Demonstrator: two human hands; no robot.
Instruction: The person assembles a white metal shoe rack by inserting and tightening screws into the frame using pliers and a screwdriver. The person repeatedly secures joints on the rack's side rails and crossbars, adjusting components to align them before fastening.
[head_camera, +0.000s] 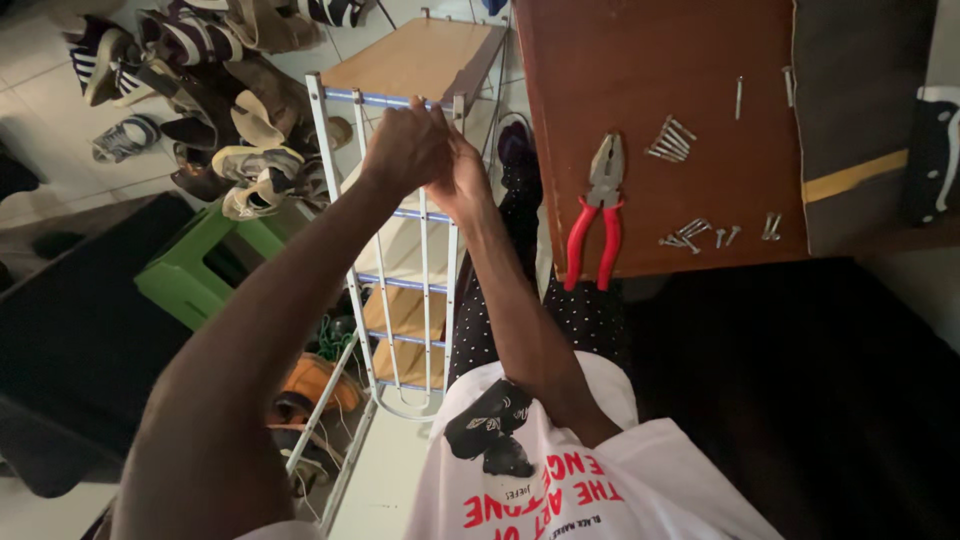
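The left hand (405, 150) and right hand (462, 178) press together at the rack (400, 285), hiding their fingertips and whatever sits between them. The screws (675, 140) on the board (660, 60) are too small to tell apart. The shoes (210, 60) run off the top edge.

Both hands, left hand (405, 148) and right hand (462, 178), pressed together against white metal rack frame (385, 285). Shoe pile (215, 110) and green stool (195, 270) crowding left side. Open gaps between rack bars. Right: wooden board (660, 60) mostly bare; red pliers (598, 215), loose screws (672, 140) scattered there.
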